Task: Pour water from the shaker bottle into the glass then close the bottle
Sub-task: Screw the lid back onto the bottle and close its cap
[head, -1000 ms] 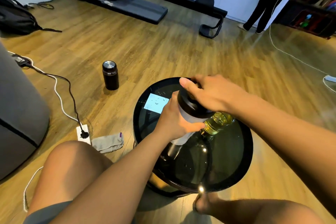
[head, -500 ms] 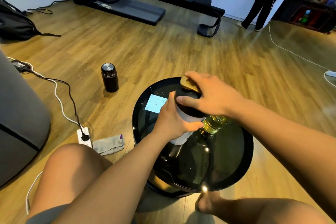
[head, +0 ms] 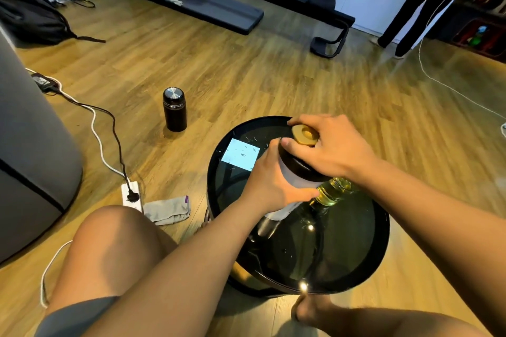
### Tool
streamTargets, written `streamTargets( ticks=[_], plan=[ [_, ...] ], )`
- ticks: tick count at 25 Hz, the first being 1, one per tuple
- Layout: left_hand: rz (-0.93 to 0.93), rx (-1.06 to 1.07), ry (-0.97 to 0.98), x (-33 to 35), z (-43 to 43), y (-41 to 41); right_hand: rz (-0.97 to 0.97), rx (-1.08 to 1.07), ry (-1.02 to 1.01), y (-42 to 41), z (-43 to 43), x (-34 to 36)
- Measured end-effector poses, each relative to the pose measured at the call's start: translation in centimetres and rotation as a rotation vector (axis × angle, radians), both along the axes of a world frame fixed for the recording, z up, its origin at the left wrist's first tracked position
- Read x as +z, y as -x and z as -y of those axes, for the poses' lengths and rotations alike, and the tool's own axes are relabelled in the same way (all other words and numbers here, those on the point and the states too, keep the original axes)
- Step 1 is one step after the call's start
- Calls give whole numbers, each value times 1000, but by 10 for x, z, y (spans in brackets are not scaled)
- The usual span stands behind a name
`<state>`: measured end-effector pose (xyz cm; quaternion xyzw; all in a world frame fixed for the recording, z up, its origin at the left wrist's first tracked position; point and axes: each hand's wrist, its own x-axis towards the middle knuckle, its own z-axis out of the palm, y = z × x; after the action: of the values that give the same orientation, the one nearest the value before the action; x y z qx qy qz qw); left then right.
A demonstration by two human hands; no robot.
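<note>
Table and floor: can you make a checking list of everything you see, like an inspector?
Surface: round black glass table, shiny, with a pale rectangular reflection.
Job's things: shaker bottle upright on the table, black lid with tan cap; glass right beside it, yellowish, partly hidden by the arm.
Clutter: black flask and grey cloth on the floor.
Grippers: left hand wrapped round the bottle's body; right hand gripping the lid.
Cables: black and white cords into a power strip; white cord far right.
Surroundings: wooden floor, treadmill, backpack, a standing person.
</note>
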<state>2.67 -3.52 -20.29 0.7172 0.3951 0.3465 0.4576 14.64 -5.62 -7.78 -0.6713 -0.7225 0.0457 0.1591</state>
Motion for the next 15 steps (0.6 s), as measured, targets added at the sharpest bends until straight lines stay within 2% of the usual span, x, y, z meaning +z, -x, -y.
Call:
streamTargets(
  ticks=[3, 6, 9, 13, 15],
  plan=[
    [18, 10, -4, -2, 0, -2, -11, -90, -43, 4, 1, -2],
    [26, 18, 10, -3, 2, -2, 3, -63, -28, 3, 1, -1],
    [30, 14, 50, -1, 1, -3, 57, -274, -62, 9, -3, -8],
    [47, -12, 71, -1, 1, -1, 50, -177, -51, 10, 0, -4],
    [37, -11, 93, 1, 0, -1, 83, -285, -48, 11, -4, -4]
  ],
)
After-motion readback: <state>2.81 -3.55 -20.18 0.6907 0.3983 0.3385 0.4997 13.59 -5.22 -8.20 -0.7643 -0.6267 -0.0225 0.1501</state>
